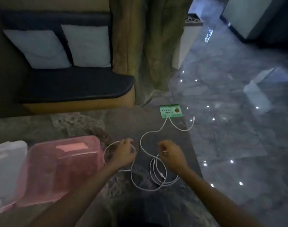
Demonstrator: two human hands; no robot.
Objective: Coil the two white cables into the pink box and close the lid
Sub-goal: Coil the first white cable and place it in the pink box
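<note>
White box (8,163): lying at the far left edge of the table (127,125), touching the pink box's left side; probably only parked there, since the task does not call for it.

Pink box (61,169): sitting just left of the hands with its translucent lid looking shut, so by my judgement it is waiting to be opened before any coil goes in; it is lying close enough for a short carry.

Left hand (123,154): curling closed around a loop of one white cable (110,145), fingers pressed together on the strand; it seems to be pinning the loop so that it is not springing open.

Second white cable (158,176): lying in loose rings on the table between the forearms, one strand rising to the right hand, another running up toward the green card.

Right hand (171,154): hovering above the rings with fingertips pinched on what looks like a plug end; blur is keeping me from telling how firmly.

Green card (170,111): resting at the far edge of the table, both cable tails reaching it; whether they are attached I cannot tell.

Table edge: running diagonally just right of the right forearm, with glossy floor (238,128) beyond, so room is opening leftward, and the rings are lying near the drop.
</note>
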